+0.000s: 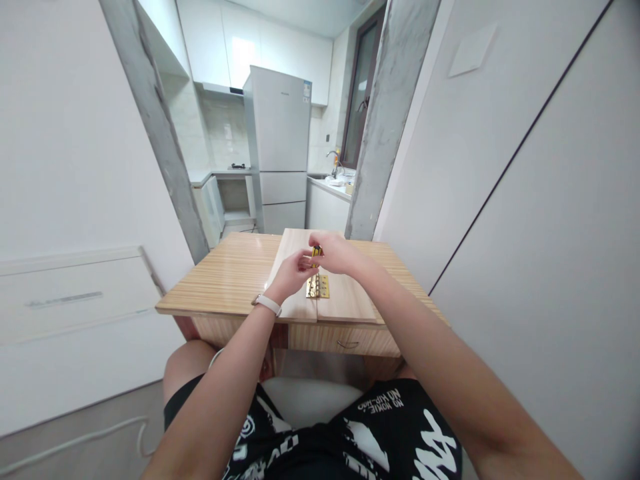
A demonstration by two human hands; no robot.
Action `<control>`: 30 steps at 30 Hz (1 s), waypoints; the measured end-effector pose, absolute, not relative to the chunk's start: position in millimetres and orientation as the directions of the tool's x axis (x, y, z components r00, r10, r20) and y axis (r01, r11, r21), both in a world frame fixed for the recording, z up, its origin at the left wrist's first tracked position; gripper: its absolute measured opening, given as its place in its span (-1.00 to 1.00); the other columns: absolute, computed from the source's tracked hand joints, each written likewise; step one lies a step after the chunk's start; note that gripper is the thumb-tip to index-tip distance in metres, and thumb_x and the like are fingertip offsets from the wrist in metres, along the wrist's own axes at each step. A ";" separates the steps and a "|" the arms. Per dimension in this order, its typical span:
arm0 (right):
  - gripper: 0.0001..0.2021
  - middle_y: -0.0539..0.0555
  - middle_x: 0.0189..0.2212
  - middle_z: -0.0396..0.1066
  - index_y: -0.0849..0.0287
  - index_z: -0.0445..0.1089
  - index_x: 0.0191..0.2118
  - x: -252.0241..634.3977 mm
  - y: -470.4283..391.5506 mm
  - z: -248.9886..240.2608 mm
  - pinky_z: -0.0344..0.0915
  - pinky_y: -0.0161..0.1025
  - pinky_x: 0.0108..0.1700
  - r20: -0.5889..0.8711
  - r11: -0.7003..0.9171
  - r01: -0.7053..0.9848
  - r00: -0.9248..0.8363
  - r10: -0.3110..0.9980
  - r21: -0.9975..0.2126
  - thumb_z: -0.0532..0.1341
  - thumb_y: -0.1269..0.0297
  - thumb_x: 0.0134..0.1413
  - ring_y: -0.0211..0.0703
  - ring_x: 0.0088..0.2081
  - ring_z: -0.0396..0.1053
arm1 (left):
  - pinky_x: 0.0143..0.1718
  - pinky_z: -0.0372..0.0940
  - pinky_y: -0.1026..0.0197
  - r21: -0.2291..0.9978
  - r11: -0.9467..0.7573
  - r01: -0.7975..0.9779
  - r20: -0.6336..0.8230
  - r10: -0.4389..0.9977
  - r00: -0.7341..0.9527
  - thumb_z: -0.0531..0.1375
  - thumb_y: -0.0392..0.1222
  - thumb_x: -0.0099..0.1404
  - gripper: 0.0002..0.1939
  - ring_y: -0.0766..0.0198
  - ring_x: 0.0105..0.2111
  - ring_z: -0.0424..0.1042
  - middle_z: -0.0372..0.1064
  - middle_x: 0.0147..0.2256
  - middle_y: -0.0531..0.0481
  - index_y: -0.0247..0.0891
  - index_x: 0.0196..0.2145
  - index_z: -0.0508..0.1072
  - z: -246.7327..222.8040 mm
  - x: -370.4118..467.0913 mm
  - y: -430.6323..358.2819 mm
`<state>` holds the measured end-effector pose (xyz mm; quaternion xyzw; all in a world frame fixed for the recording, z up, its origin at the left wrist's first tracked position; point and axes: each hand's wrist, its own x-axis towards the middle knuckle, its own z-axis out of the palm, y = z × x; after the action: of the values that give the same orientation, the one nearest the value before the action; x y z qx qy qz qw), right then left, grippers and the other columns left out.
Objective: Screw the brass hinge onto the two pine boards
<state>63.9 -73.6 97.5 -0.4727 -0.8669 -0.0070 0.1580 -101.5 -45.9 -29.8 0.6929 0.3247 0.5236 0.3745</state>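
Two pale wooden boards lie side by side on the striped wooden table. A brass hinge sits across the seam between them, near their front part. Just beyond the hinge, a small yellow and black tool stands between my hands. My right hand is closed round its upper part from the right. From the left, my left hand has its fingers closed by the tool's lower part; what its fingertips pinch is too small to make out. The tool's tip is hidden.
The table's front has a drawer with a metal handle, above my legs. White panels stand close on the left and right. Past the table are a tall fridge, a sink counter and wall cabinets. A white cable runs on the floor at left.
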 end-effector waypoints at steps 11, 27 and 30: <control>-0.83 0.25 -0.14 0.62 0.18 0.57 -0.18 53.0 -74.0 93.6 0.29 -0.22 -0.09 0.321 0.441 0.898 -0.412 0.853 -0.018 0.25 0.24 0.35 0.02 -0.06 0.53 | -0.32 0.32 0.23 0.776 -0.567 0.276 0.545 0.823 0.159 0.51 -0.10 0.11 -0.62 0.27 -0.35 0.45 0.45 -0.36 0.07 -0.19 -0.23 0.44 -26.2 -97.2 -48.5; -0.76 0.13 -0.10 0.61 0.15 0.50 -0.01 64.4 -71.8 95.1 0.26 -0.27 -0.12 0.317 0.555 0.816 -0.489 0.813 -0.164 0.37 0.33 0.21 -0.09 -0.10 0.50 | -0.15 0.45 0.12 0.829 -0.549 0.111 0.514 0.824 0.240 0.40 -0.17 0.26 -0.64 0.19 -0.22 0.56 0.56 -0.21 -0.08 -0.22 -0.01 0.49 -27.8 -104.9 -42.8; -0.68 0.22 -0.08 0.61 0.18 0.49 0.00 61.0 -74.5 94.2 0.28 -0.22 -0.11 0.378 0.491 0.862 -0.416 0.827 -0.128 0.36 0.09 0.26 0.00 -0.08 0.51 | -0.25 0.39 0.18 0.780 -0.590 0.210 0.560 0.807 0.188 0.42 -0.15 0.24 -0.75 0.26 -0.31 0.48 0.49 -0.28 -0.01 -0.21 -0.17 0.50 -27.7 -102.9 -44.7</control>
<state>61.0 -74.5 94.2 -0.5025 -0.8402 -0.0431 0.1992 -102.9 -44.7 -27.7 0.7175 0.3543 0.5294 0.2819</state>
